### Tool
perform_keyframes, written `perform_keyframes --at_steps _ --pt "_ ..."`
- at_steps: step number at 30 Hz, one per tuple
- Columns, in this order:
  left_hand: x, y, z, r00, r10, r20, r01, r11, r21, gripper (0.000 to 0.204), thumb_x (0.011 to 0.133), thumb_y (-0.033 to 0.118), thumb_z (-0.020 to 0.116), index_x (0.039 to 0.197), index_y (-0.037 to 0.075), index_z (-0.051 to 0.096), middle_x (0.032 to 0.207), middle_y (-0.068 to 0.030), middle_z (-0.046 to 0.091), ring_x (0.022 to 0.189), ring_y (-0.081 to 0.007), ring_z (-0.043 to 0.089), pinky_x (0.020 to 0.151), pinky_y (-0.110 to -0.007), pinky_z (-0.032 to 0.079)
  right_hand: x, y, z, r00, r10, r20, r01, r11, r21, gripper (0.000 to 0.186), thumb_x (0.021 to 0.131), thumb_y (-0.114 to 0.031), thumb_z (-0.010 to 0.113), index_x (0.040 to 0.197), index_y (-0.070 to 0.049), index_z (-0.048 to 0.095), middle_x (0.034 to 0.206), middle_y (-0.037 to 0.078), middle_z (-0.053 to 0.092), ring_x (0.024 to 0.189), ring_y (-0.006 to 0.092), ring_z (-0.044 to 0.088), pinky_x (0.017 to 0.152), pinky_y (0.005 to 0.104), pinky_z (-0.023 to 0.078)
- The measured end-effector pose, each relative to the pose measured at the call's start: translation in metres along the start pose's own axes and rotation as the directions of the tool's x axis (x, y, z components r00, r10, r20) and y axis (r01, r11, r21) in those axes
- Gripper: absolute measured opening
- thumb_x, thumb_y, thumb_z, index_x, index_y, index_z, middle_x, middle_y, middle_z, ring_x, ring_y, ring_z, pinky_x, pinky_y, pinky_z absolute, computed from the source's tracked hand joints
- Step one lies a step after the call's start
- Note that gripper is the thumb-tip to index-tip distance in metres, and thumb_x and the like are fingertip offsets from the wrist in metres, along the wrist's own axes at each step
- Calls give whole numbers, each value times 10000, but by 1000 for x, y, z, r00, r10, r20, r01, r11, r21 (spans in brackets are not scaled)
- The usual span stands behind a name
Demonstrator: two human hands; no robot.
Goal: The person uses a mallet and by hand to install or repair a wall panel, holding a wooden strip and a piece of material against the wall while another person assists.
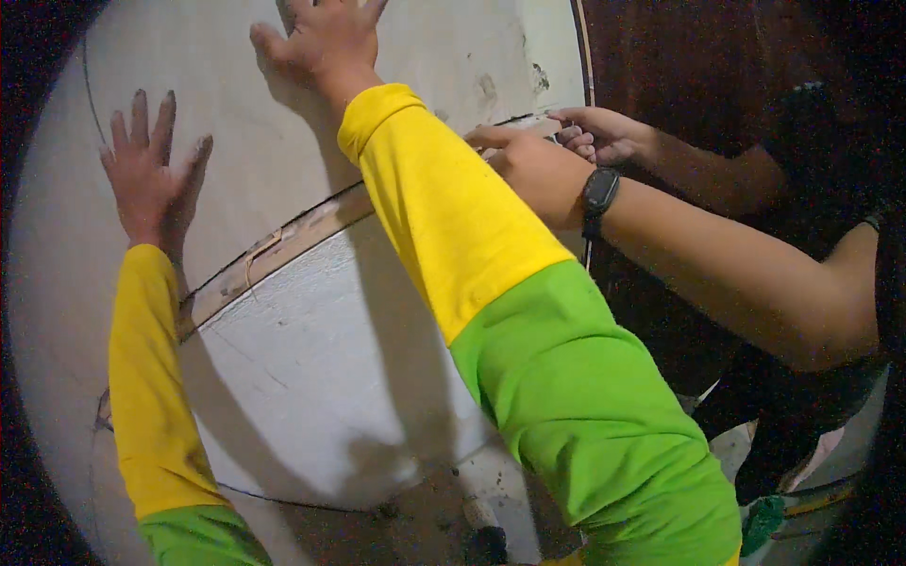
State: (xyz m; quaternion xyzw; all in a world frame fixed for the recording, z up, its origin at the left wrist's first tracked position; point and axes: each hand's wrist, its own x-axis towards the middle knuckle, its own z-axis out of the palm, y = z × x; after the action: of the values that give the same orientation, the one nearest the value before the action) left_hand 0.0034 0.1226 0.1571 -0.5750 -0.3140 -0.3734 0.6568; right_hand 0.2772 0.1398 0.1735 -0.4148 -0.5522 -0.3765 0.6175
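Note:
My left hand (pixel 156 184) lies flat with spread fingers against a large pale panel (pixel 208 75). Higher up and to the right, my right hand (pixel 326 47) also presses on the panel, its fingers apart and partly cut off by the upper edge. Below the panel's dark lower edge runs a wooden strip (pixel 321 222), with a thin pale wire-like loop (pixel 262 253) on it. A co-worker's two hands (pixel 543 174) are at the strip's right end, fingers closed around something too small to make out.
Under the strip is a white wall surface (pixel 311 311) crossed by my arms' shadows. The co-worker, wearing a black watch (pixel 600 191) and dark clothes, stands close on the right by a dark brown surface (pixel 679 57). A green item (pixel 763 524) lies low at right.

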Motion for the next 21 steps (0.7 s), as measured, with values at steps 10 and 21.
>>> perform_keyframes --at_steps 10,21 --pt "20 -12 12 1000 -24 16 24 1000 6 738 933 574 639 1586 309 417 1702 -60 277 1562 -403 208 1237 -635 121 25 -2 -2 995 11 96 -20 995 97 701 1019 -577 415 1599 -185 383 1669 190 307 1565 413 184 1204 716 86" --pt "22 -8 11 1000 -13 9 13 1000 16 726 958 582 601 1599 311 393 1712 -35 255 1573 -377 191 1240 -626 123 23 2 -4 999 -2 52 -4 994 106 679 1032 -547 401 1597 -170 382 1669 188 306 1562 416 190 1204 713 96"
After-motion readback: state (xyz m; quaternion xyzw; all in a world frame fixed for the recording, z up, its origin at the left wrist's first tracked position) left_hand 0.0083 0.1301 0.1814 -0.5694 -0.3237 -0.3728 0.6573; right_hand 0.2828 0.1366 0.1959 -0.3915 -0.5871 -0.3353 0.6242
